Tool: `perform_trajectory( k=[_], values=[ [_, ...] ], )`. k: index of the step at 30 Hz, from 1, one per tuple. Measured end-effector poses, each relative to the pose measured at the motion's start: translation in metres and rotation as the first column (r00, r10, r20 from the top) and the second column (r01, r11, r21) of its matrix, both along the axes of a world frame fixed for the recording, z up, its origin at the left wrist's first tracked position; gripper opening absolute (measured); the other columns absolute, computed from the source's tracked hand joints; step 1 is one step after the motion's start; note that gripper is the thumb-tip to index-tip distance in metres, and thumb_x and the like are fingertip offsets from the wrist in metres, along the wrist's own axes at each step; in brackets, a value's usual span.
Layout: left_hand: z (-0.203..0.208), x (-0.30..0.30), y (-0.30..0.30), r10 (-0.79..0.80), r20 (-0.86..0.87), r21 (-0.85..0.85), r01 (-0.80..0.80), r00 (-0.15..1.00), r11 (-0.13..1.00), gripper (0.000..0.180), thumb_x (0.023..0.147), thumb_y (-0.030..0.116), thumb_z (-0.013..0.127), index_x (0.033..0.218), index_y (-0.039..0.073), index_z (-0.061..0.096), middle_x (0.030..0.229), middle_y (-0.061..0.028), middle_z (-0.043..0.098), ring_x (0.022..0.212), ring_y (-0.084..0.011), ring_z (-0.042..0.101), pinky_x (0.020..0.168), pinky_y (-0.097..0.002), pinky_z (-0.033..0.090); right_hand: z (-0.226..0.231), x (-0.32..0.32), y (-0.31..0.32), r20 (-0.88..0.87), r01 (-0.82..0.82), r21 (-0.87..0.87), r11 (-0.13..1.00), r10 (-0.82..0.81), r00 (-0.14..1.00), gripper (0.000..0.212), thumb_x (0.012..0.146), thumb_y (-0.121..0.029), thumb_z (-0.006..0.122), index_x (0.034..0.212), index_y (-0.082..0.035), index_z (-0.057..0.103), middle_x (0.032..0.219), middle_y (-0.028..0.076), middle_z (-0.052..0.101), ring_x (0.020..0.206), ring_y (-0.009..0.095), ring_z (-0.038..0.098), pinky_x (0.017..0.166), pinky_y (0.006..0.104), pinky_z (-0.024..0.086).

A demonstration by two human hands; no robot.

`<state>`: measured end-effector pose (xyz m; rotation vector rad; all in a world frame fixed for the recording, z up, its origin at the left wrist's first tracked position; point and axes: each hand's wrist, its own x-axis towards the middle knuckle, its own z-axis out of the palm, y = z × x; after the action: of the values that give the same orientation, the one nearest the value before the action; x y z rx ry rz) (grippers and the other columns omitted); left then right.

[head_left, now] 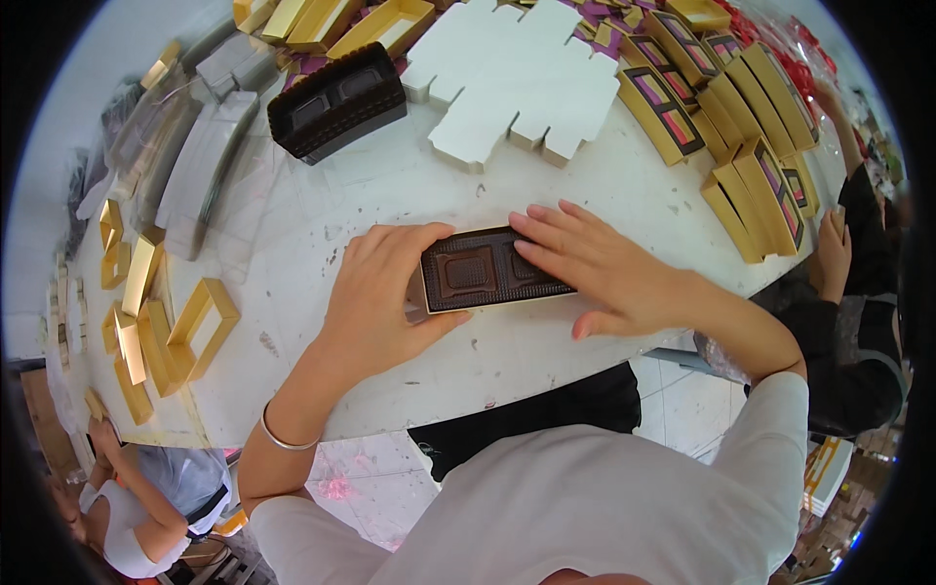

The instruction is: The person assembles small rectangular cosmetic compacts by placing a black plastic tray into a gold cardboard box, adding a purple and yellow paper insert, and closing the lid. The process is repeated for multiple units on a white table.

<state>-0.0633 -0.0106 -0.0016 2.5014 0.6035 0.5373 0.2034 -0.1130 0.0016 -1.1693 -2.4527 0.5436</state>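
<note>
In front of me on the white table lies a small rectangular box with a dark brown plastic insert tray [466, 271] in it. A thin pale gold rim shows around the tray, which has square moulded recesses. My left hand [382, 292] grips the box's left end, thumb at the near side and fingers at the far side. Over the right end rests my right hand [619, 268], its fingers stretched out flat across the tray and its thumb apart. The right hand hides that end of the box.
A stack of dark insert trays [336, 102] stands beyond my left hand. Flat white card pieces [507, 78] are piled at the back. Gold boxes with coloured windows [663, 112] stand at the right; open gold frames [205, 327] lie at the left. Other people sit at both sides.
</note>
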Motion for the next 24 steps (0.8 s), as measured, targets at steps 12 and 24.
perform_trajectory(
  k=[12,24],
  values=[
    [-0.004,0.002,-0.007,0.026,0.104,0.002,-0.027,0.994,1.0,0.059,0.062,0.031,0.082,0.109,0.004,0.058,0.094,-0.0083,0.057,0.086,-0.0276,0.054,0.077,-0.0373,0.042,0.018,-0.008,0.005,0.219,-0.017,0.063,0.998,0.003,0.976,0.06,0.082,-0.03,0.065,0.133,-0.005,0.045,0.144,0.016,0.036,0.132,0.032,0.036,0.109,0.0482,0.029],
    [0.009,0.002,-0.011,0.052,0.05,0.021,-0.053,0.997,0.998,0.07,0.063,0.038,0.081,0.117,0.004,0.052,0.107,-0.0105,0.056,0.092,-0.0268,0.052,0.082,-0.038,0.037,0.049,0.168,0.203,0.309,0.648,0.272,0.712,-0.702,0.642,0.02,0.079,-0.013,0.063,0.093,0.0,0.066,0.094,0.018,0.065,0.089,0.034,0.062,0.079,0.0388,0.048]
  ],
)
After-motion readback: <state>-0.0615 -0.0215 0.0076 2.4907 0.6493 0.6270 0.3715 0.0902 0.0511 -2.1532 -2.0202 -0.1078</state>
